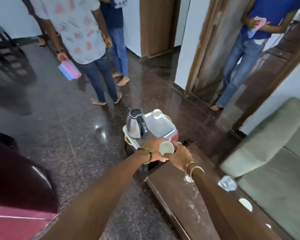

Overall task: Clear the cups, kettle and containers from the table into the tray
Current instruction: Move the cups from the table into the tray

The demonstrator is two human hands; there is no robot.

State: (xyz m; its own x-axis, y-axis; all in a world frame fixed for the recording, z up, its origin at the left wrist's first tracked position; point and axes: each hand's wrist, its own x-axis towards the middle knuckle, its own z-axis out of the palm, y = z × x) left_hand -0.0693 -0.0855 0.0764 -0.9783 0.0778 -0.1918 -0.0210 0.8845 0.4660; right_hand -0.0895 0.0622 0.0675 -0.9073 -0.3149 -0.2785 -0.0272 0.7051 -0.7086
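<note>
At the far end of the dark wooden table (177,193) stands a white tray (125,130) with yellow handles. On it are a steel kettle (134,126) with a black handle, a clear lidded container (160,126) and a white cup (157,112). My right hand (181,155) holds a second white cup (166,148) upright at the tray's near edge. My left hand (153,150) lies right beside that cup, against the tray's near side; its fingers are partly hidden. A glass tumbler (227,183) and a white cup (245,204) stand on the table near the right edge.
Three people stand barefoot on the polished floor beyond the tray, one of them in a doorway at right. A grey-green sofa (270,153) runs along the table's right side. A maroon seat (16,184) is at left. Another small white item (268,226) lies on the table.
</note>
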